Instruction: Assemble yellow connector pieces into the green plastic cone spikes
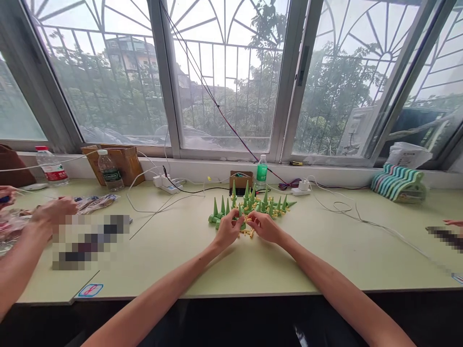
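My left hand (pixel 227 230) is closed around a green cone-shaped piece (pixel 240 210), its tip pointing up between thumb and fingers. Close beside it, my right hand (pixel 266 226) pinches a small yellow piece (pixel 248 219) against or near the cone; whether the two touch is too small to tell. Just beyond both hands stand several green cones (pixel 247 195), some upright and some lying down. Small yellow pieces (pixel 249 233) are scattered among the cones and on the table below my fingers.
Behind the cones are a small cardboard box (pixel 241 179), a green-labelled bottle (pixel 262 172) and power strips (pixel 301 189) with loose cables. Teal hangers (pixel 400 184) stand at right. Another person's hands (pixel 54 212) work at left near a blurred object (pixel 92 243); another hand shows far right.
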Tool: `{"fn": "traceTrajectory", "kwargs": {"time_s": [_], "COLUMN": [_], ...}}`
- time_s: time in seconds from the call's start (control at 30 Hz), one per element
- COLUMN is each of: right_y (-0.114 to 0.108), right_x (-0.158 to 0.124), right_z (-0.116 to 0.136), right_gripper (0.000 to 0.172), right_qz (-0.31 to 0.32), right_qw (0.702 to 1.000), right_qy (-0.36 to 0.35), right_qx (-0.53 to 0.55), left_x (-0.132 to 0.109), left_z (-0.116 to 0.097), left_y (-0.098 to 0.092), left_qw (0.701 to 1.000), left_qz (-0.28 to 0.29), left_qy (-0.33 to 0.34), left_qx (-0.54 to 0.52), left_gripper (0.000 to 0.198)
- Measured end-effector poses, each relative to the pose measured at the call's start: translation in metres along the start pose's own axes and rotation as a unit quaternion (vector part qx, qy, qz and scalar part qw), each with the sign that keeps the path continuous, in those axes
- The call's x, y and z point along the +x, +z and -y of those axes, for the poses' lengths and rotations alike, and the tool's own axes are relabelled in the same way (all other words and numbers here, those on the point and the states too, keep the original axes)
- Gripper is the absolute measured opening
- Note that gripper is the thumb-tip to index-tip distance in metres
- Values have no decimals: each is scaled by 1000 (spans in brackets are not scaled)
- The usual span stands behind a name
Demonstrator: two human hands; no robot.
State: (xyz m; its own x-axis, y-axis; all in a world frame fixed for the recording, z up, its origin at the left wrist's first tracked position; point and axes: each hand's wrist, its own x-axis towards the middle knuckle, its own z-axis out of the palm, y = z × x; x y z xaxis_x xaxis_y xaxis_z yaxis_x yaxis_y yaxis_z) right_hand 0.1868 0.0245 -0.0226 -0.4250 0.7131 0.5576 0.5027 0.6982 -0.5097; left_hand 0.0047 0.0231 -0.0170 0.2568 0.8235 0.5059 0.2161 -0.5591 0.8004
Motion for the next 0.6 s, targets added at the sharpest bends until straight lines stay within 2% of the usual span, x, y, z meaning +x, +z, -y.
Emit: {"fn": "traceTrajectory", "kwargs": {"time_s": [0.6], "right_y": [1], "right_x": [0], "right_z": [-1], "right_gripper": [19], "right_qz": [-8], "right_qw": [1000], "right_qy": [0], "right_qx": [-1], "left_x": [0], "left_z": [0], "left_y": [0], "left_qw": [1000], "left_qz": [-3], "left_qy": [6], "left_qx": [3], "left_gripper": [22]}}
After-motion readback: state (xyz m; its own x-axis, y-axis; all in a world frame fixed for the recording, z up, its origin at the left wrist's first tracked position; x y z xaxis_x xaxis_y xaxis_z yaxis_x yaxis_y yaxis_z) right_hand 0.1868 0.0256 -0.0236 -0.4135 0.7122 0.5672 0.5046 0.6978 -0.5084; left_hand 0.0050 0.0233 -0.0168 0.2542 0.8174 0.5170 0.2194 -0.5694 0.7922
